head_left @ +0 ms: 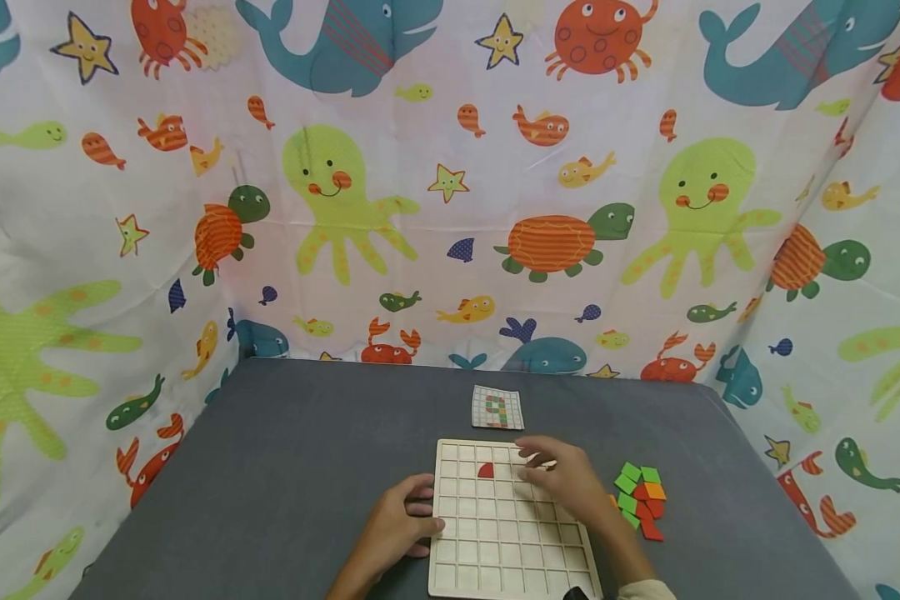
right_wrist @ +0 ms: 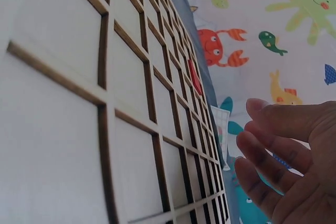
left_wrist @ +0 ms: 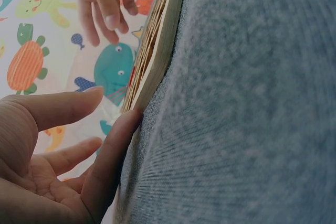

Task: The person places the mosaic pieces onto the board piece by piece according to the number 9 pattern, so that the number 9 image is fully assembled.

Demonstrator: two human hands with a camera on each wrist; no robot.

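A pale wooden grid board (head_left: 495, 529) lies on the grey table, its raised strips dividing it into square cells. One red piece with a rounded side (head_left: 486, 471) sits in a cell near the far edge. My left hand (head_left: 396, 525) is at the board's left edge, and in the left wrist view a fingertip (left_wrist: 134, 118) touches the side. Above the far right part of the board hovers my right hand (head_left: 566, 479), fingers loosely bent. The right wrist view shows nothing between its thumb and fingers (right_wrist: 260, 184).
Beyond the board lies a small card (head_left: 497, 408) printed with a coloured grid pattern. Several green, red and orange tiles (head_left: 641, 496) are heaped right of the board. A sea-animal curtain (head_left: 390, 250) surrounds the grey table (head_left: 307, 442) at the back and sides.
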